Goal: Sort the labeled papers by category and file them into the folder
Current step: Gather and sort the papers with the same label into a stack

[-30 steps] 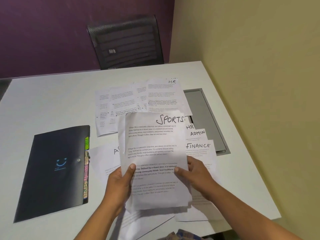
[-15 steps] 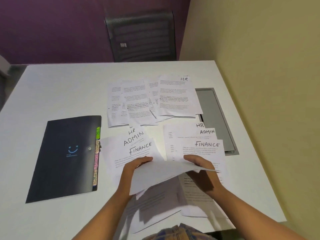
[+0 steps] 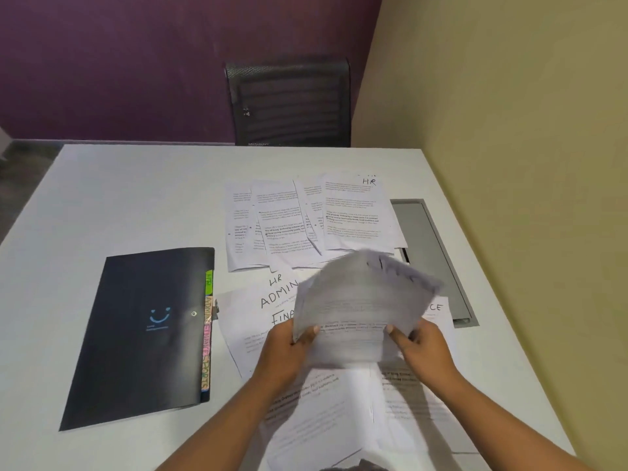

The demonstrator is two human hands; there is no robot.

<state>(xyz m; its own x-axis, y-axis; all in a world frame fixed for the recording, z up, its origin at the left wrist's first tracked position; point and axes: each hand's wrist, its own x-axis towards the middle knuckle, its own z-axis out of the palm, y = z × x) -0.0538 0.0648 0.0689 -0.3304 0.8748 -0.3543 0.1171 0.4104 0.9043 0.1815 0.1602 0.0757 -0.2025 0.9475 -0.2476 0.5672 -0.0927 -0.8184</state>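
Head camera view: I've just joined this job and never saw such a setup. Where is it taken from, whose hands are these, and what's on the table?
There is no machine here. A person wears a wide-angle camera on the head, looking down, so the arms entering from below are their own. The left hand and right hand together hold a sheaf of papers above the white table; it is blurred, so its label cannot be read. Beneath lie loose sheets headed HR and ADMIN. Farther off, a fan of printed pages has HR on top. To the left lies a closed black folder with coloured tabs along its edge. A dark chair stands beyond the table.
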